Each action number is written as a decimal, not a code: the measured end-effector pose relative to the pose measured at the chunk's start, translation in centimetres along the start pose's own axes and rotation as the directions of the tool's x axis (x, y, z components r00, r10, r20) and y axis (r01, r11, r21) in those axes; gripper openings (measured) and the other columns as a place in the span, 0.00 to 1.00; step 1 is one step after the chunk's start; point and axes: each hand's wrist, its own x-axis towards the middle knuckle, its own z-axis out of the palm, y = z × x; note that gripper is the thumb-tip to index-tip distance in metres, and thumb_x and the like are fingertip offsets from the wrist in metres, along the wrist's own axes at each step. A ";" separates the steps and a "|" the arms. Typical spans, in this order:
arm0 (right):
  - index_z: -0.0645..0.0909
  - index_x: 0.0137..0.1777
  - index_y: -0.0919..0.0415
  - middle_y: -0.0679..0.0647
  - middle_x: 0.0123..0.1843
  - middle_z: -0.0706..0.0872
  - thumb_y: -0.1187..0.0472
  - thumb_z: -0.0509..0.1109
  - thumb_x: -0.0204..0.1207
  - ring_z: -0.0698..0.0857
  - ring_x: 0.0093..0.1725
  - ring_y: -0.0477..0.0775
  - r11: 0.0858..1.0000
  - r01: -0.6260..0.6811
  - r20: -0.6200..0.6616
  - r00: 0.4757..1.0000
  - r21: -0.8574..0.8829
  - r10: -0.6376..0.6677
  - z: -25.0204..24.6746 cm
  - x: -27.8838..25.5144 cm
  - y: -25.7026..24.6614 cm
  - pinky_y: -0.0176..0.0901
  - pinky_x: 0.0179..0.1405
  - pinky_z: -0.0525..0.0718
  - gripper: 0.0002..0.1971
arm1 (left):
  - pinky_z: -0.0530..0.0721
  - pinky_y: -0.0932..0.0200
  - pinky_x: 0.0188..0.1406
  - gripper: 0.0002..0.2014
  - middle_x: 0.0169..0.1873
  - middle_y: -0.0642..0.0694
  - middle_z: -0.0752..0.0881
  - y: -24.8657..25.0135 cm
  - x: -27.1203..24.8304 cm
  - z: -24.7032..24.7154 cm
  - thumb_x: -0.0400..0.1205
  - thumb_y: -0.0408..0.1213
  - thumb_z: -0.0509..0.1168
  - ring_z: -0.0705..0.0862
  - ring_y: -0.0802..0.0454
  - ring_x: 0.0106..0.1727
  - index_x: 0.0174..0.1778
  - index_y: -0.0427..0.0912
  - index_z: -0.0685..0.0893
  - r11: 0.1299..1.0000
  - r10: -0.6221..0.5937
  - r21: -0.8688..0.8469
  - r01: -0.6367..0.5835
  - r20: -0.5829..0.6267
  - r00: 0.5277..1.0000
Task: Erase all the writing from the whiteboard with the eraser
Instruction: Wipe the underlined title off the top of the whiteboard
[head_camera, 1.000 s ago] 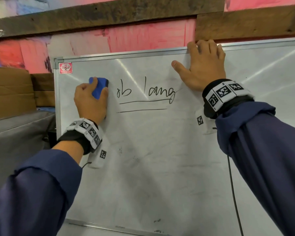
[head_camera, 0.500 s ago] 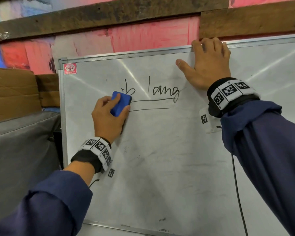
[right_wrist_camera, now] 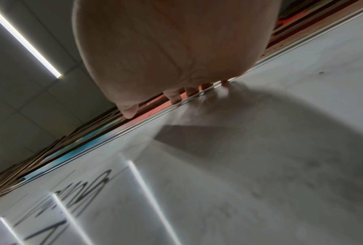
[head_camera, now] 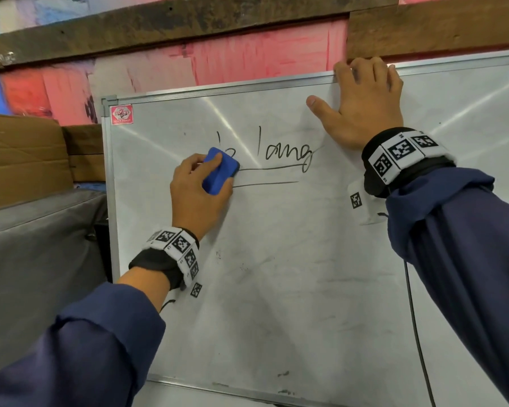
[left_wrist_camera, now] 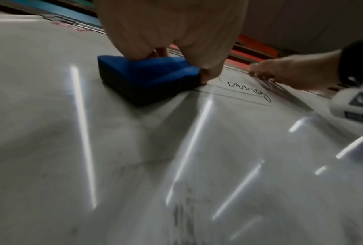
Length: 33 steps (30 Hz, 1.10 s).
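A silver-framed whiteboard [head_camera: 276, 259] leans against the wall. Black writing [head_camera: 285, 152] reading "lang" stands on it with two underlines [head_camera: 271, 175] beneath. My left hand [head_camera: 199, 189] grips a blue eraser [head_camera: 220, 169] and presses it flat on the board at the left ends of the underlines; the eraser [left_wrist_camera: 149, 77] covers most of the letter left of "lang". My right hand [head_camera: 362, 110] lies flat on the board's upper part, its fingertips [right_wrist_camera: 175, 97] over the top frame [right_wrist_camera: 134, 127], just right of the writing.
A painted wall with dark wooden beams [head_camera: 188, 22] runs behind the board. Brown cardboard [head_camera: 24, 160] and a grey cover [head_camera: 39, 259] sit to the left. A black cable [head_camera: 417, 333] hangs over the board's right part. Faint smudges [head_camera: 247, 265] mark the lower board.
My left hand has carried the eraser rightward and down from the board's left area, wiping away the first letters and the left ends of the underlines. The right hand stays in place.
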 end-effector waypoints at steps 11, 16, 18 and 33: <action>0.68 0.79 0.56 0.60 0.77 0.72 0.27 0.50 0.77 0.62 0.82 0.66 1.000 0.008 0.002 1.000 -0.003 -0.008 0.0 0.1 0.0 0.66 0.85 0.50 0.40 | 0.81 0.59 0.64 0.31 0.59 0.44 0.84 0.9 4.4 0.7 0.74 0.59 0.76 0.83 0.50 0.58 0.70 0.48 0.85 0.972 -0.234 -0.067 0.226 -0.160 0.959; 0.68 0.78 0.56 0.60 0.76 0.72 0.27 0.50 0.77 0.62 0.81 0.66 1.000 -0.002 -0.014 1.000 0.005 0.002 0.3 0.1 -0.1 0.66 0.85 0.51 0.40 | 0.77 0.69 0.58 0.26 0.57 0.47 0.82 1.4 0.5 1.0 0.76 0.51 0.77 0.80 0.55 0.56 0.70 0.48 0.84 0.993 -0.103 -0.069 0.098 -0.078 0.992; 0.69 0.78 0.56 0.60 0.76 0.72 0.27 0.50 0.77 0.63 0.81 0.65 1.000 -0.005 -0.017 1.000 0.007 0.005 0.3 0.0 -0.1 0.67 0.84 0.52 0.40 | 0.74 0.75 0.58 0.26 0.57 0.49 0.81 0.9 -1.2 1.0 0.76 0.51 0.77 0.80 0.55 0.57 0.70 0.50 0.85 0.994 -0.094 -0.067 0.091 -0.038 0.995; 0.69 0.77 0.56 0.59 0.75 0.73 0.27 0.51 0.76 0.64 0.81 0.66 1.000 0.000 -0.012 1.000 -0.003 0.000 0.4 0.2 -0.1 0.68 0.83 0.54 0.40 | 0.79 0.61 0.60 0.26 0.57 0.47 0.82 2.6 -0.9 2.0 0.77 0.52 0.76 0.80 0.52 0.57 0.70 0.48 0.85 0.996 -0.088 -0.034 0.086 -0.069 0.994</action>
